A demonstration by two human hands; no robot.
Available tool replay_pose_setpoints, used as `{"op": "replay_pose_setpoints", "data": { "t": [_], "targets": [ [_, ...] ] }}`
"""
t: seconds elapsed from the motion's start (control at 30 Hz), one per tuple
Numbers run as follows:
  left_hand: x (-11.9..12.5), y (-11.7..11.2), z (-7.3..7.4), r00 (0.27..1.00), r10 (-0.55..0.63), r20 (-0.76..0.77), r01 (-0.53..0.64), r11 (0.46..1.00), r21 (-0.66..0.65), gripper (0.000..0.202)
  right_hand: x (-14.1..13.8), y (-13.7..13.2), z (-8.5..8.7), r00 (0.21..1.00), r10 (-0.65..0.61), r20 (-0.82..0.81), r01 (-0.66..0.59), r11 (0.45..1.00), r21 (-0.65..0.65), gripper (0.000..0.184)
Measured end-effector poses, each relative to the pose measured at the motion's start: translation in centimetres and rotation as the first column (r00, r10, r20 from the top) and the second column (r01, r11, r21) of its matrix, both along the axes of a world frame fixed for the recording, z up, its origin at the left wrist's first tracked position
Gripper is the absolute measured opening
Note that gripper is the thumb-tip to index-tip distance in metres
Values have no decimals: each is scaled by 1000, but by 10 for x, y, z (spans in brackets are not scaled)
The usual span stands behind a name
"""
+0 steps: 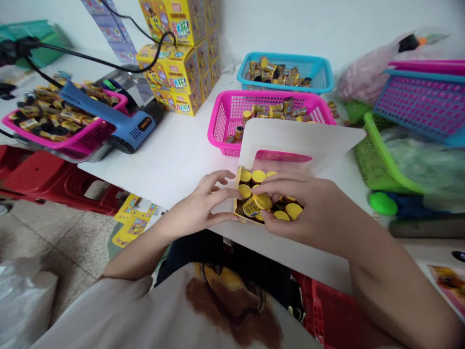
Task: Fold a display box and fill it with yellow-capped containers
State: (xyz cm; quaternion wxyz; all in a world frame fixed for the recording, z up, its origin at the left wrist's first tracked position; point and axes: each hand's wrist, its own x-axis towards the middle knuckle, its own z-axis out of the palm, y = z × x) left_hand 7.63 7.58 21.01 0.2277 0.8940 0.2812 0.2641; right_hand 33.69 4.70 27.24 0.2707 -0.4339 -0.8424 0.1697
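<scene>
An open display box (302, 139) stands near the table's front edge, its white lid raised at the back with a cut-out window. Inside it are rows of small round tubs with yellow caps (258, 176). My right hand (301, 203) reaches over the box, its thumb and fingers closed on one small yellow tub (256, 204), which is tilted at the box's front left. My left hand (214, 201) is at the box's left side, fingers spread and curved, with the fingertips at the box's edge. My right hand hides part of the box's contents.
Behind the box are a pink basket (218, 116) and a blue basket (329, 72) with small tubs. Leftward, a blue heat gun (136, 128) lies by another full pink basket (78, 144). Stacked yellow boxes (178, 72) stand at the back; a green basket (378, 160) sits right.
</scene>
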Motion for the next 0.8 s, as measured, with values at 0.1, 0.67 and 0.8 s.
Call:
{"op": "replay_pose_setpoints", "data": {
  "t": [0.1,0.67,0.8],
  "targets": [
    [2,0,-3,997,-41,69,42,999,-26,35,-6,-2,-1,999,-47,13,47,998,-42,24],
    [16,-4,-35,936,-44,349,109,980,-168,42,-17,-6,-18,996,-79,35,80,995,-57,10],
    [12,3,-41,921,-99,376,122,992,-35,55,-1,-7,-38,988,42,148,-72,976,205,15]
  ]
}}
